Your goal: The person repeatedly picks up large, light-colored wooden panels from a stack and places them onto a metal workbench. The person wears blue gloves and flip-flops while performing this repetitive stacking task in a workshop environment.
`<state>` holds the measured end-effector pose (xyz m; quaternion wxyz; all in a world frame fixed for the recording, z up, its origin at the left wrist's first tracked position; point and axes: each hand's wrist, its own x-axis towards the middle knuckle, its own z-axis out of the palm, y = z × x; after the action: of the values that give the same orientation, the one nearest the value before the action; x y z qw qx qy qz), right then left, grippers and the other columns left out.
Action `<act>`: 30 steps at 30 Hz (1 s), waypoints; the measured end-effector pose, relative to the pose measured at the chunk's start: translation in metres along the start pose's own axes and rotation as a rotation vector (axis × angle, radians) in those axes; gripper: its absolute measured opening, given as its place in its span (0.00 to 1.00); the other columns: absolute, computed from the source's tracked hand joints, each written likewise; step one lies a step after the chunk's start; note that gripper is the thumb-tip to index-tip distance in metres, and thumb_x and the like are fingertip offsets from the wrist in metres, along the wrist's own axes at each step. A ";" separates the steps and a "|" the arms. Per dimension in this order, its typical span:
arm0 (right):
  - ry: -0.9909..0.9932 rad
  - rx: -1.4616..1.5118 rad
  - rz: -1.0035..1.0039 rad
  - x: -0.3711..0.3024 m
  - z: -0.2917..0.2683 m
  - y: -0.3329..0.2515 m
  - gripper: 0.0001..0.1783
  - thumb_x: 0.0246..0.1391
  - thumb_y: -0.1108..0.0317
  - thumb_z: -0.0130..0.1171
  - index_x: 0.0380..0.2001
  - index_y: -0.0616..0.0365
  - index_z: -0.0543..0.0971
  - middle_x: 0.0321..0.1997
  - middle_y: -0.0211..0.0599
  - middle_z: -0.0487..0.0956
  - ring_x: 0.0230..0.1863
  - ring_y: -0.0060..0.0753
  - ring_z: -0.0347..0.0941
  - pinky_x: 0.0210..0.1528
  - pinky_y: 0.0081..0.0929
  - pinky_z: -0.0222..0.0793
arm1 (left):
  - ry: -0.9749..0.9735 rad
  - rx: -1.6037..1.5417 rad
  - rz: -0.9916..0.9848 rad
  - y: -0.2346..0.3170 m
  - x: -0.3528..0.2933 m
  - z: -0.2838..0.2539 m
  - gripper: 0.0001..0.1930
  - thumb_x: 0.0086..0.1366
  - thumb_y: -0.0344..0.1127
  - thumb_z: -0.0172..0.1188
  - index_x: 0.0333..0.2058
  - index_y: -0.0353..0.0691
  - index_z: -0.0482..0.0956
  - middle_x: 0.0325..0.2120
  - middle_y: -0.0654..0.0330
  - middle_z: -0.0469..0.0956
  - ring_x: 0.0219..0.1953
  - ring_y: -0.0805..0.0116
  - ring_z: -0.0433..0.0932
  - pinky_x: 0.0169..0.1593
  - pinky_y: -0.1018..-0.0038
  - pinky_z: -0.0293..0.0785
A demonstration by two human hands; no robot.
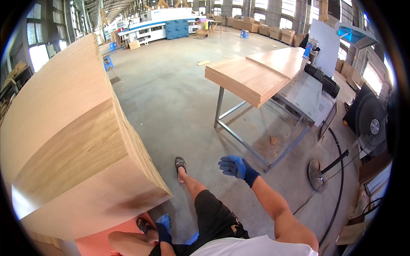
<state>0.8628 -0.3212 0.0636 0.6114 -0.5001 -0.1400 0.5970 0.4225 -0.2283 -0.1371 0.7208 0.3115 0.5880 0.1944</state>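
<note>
The right hand (232, 166), in a blue glove, is held out over the floor (171, 102), its fingers extended close together and loosely curved, with nothing in its hold. It is apart from the counter (219, 104), near its lower frame. The left hand (164, 222), also gloved in blue, is low beside the person's left thigh, near the close end of the stack (85, 166). Too little of it shows clearly, so I cannot tell how far open it is or whether it has hold of anything.

The stack, a tall pile of thin wooden sheets, fills the left side; its top shows a darker band between two paler areas, and its layered edge faces the open floor. Ahead and to the right, the boards (241, 79) lie in a flat pile on the metal-legged counter, reaching back toward a grey machine (305, 91).

A black fan (371, 123) stands at the far right. A red sheet (100, 237) lies by the person's left foot. Farther off are a blue stool (108, 62), another person (205, 24) bending, and cartons (245, 25).
</note>
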 end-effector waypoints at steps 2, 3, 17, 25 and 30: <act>-0.017 -0.021 0.033 0.002 0.004 0.002 0.24 0.61 0.53 0.42 0.53 0.57 0.70 0.51 0.38 0.76 0.49 0.33 0.73 0.50 0.35 0.69 | 0.162 0.075 0.142 -0.007 -0.003 0.003 0.13 0.61 0.43 0.56 0.36 0.41 0.81 0.23 0.65 0.77 0.19 0.73 0.72 0.21 0.77 0.66; -0.023 -0.033 0.048 0.002 0.006 0.003 0.24 0.61 0.53 0.42 0.53 0.57 0.70 0.51 0.38 0.76 0.49 0.33 0.73 0.50 0.35 0.69 | 0.207 0.084 0.201 -0.008 -0.003 0.004 0.11 0.61 0.42 0.55 0.35 0.43 0.80 0.22 0.65 0.76 0.19 0.72 0.72 0.22 0.76 0.67; 0.003 0.208 -0.174 0.010 -0.005 -0.037 0.26 0.59 0.46 0.47 0.49 0.56 0.73 0.48 0.39 0.77 0.49 0.39 0.73 0.52 0.42 0.67 | 0.215 0.113 0.257 -0.018 0.008 -0.008 0.11 0.62 0.44 0.56 0.36 0.45 0.79 0.23 0.67 0.76 0.20 0.74 0.71 0.21 0.75 0.66; 0.190 0.356 -0.559 -0.026 -0.043 -0.145 0.38 0.53 0.38 0.50 0.56 0.58 0.65 0.52 0.41 0.74 0.49 0.41 0.72 0.53 0.42 0.65 | 0.240 0.148 0.290 -0.018 0.008 -0.011 0.12 0.62 0.43 0.56 0.36 0.41 0.80 0.24 0.65 0.77 0.22 0.74 0.73 0.23 0.76 0.68; 0.342 0.237 -0.545 -0.027 -0.049 -0.206 0.46 0.51 0.32 0.48 0.59 0.61 0.61 0.51 0.45 0.74 0.49 0.41 0.72 0.49 0.41 0.69 | 0.247 0.163 0.316 -0.025 0.012 -0.011 0.13 0.62 0.42 0.56 0.36 0.39 0.81 0.24 0.64 0.77 0.24 0.74 0.74 0.25 0.77 0.69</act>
<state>1.0157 -0.3222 0.2129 0.8170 -0.4626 -0.0938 0.3312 0.4122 -0.2365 -0.1640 0.5762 0.4309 0.6295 0.2933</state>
